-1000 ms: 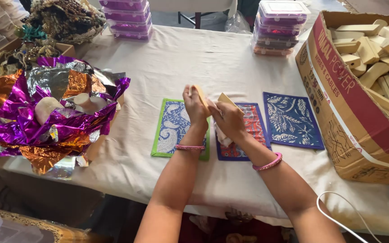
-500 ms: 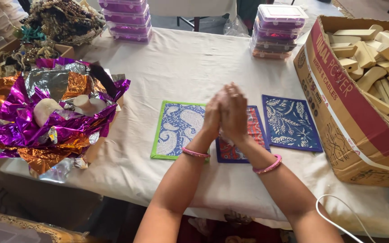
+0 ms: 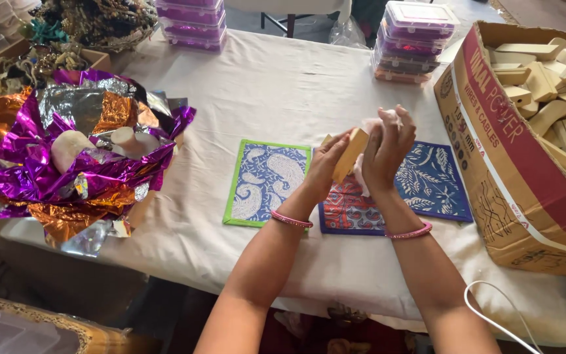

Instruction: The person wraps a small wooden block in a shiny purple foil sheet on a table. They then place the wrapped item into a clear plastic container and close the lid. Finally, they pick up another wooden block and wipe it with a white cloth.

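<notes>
**Q:** White cloth covers the table (image 3: 283, 85) — what sits on it?

**A:** Three flat patterned mats lie in a row near the front edge. On the left is a green-edged mat (image 3: 266, 180) with pale blue paisley shapes. In the middle is a red and blue mat (image 3: 348, 210), and on the right a dark blue mat (image 3: 437, 187) with a leaf pattern. A crumpled heap of shiny foil (image 3: 67, 164) in purple, orange and silver fills the left side, with a few pale rounded lumps nested in it. A cardboard box (image 3: 512, 190) on the right holds many tan wooden blocks. Stacks of clear plastic boxes (image 3: 414, 42) with purple contents stand at the far edge.

**Q:** What are the hands doing?

**A:** Both are raised above the middle mat. The left hand (image 3: 329, 164) has its fingers closed around a tan wooden block (image 3: 350, 155), long and flat-sided, held tilted. The right hand (image 3: 388, 147) has its fingers clenched on a soft white wad (image 3: 371, 128), which looks like cotton or cloth, pressed against the block. Each wrist wears a pink bangle.

**Q:** How far along does the work look?

**A:** Judging by this view, one block is being handled while the box is still nearly full. The mats carry nothing. Whether the lumps in the foil are finished pieces, I cannot tell.
</notes>
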